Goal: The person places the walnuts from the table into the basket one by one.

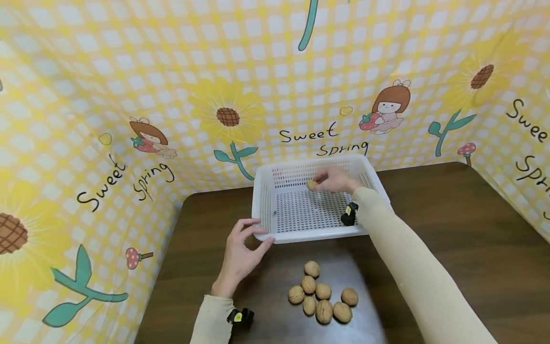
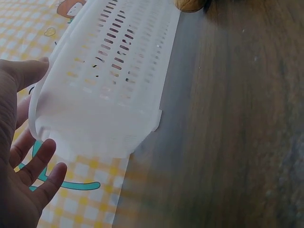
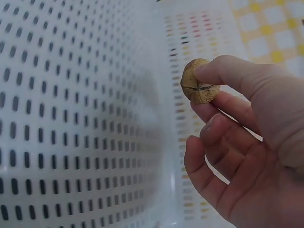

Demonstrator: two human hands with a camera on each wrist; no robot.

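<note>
A white plastic basket (image 1: 318,235) with slotted walls and bottom stands at the back of the table. My left hand (image 1: 240,258) grips its near left corner, the thumb and fingers on either side of the rim, as the left wrist view also shows. Inside the basket, above its bottom, my right hand (image 1: 335,180) pinches a walnut (image 3: 200,96) between thumb and fingers. The other fingers of that hand are loosely bent. Several walnuts (image 1: 324,311) lie in a loose group on the table, in front of the basket.
The dark wooden table (image 1: 442,224) extends to both sides of the basket. Behind it and at the left hangs a yellow checked cloth (image 1: 275,62) with printed flowers and lettering; the basket's far side stands close to it.
</note>
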